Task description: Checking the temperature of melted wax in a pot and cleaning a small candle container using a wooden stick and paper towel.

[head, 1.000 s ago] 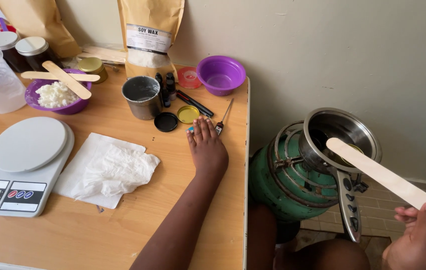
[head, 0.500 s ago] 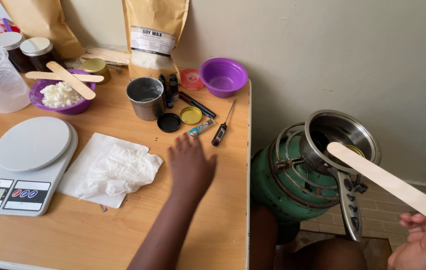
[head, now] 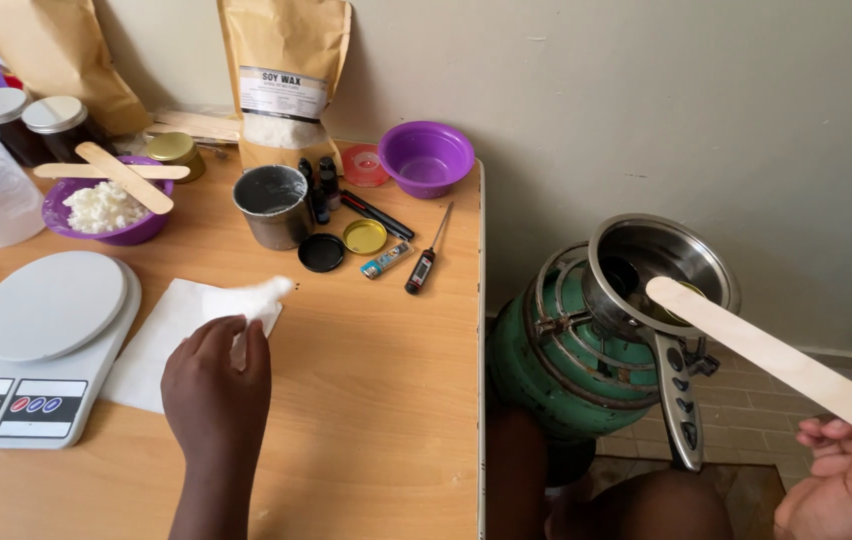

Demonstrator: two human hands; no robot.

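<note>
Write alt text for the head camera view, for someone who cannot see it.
A person's left hand grips a white tissue on a wooden table, while the right hand holds a flat wooden stick over a steel pot on a green gas cylinder. A scale sits left.

scale (head: 41,345) left of tissue (head: 181,335) | cup (head: 273,205) behind | pan (head: 661,270) on stove (head: 571,350), right of table (head: 376,400)

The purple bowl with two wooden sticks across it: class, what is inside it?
The purple bowl holds white flakes. Two crossed wooden sticks rest on its rim, covering part of the contents; the bottom is hidden.
</note>
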